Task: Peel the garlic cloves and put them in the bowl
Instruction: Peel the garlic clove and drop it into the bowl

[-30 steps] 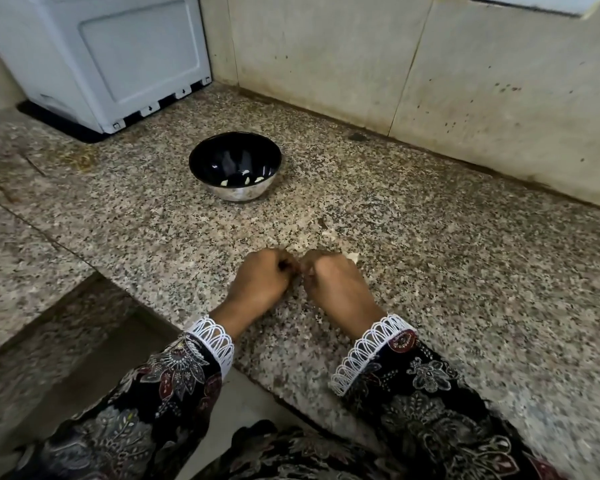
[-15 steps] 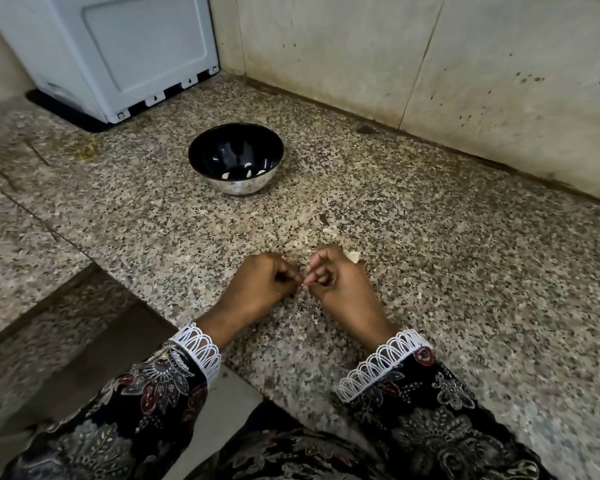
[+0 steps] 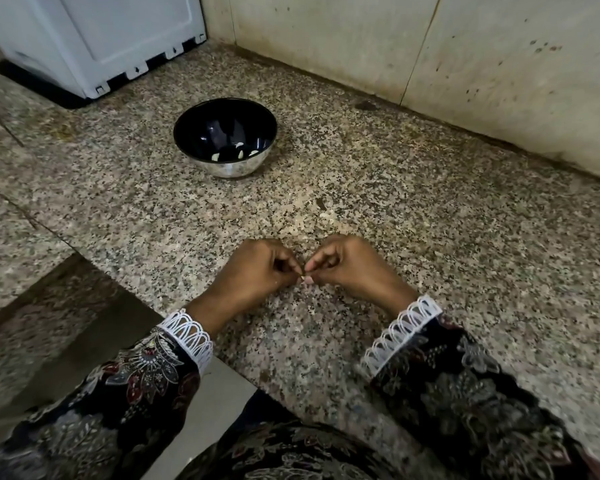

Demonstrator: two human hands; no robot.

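Observation:
A steel bowl [image 3: 234, 166] with a dark inside stands on the granite counter, far ahead of my hands; a few peeled garlic cloves [image 3: 239, 154] lie in it. My left hand [image 3: 257, 271] and my right hand [image 3: 352, 268] meet fingertip to fingertip just above the counter. Both pinch one small garlic clove [image 3: 303, 273] between them, and the fingers hide most of it. A small pale scrap of garlic skin [image 3: 323, 214] lies on the counter beyond my hands.
A white appliance [image 3: 94, 39] stands at the back left corner. A stained tiled wall [image 3: 430, 46] runs along the back and right. The granite counter [image 3: 465, 237] has a cut-out edge at the near left, with a lower floor area below it.
My hands have turned a little, so the fingertips and the clove show more. The camera has tilted, and the bowl sits farther up the frame.

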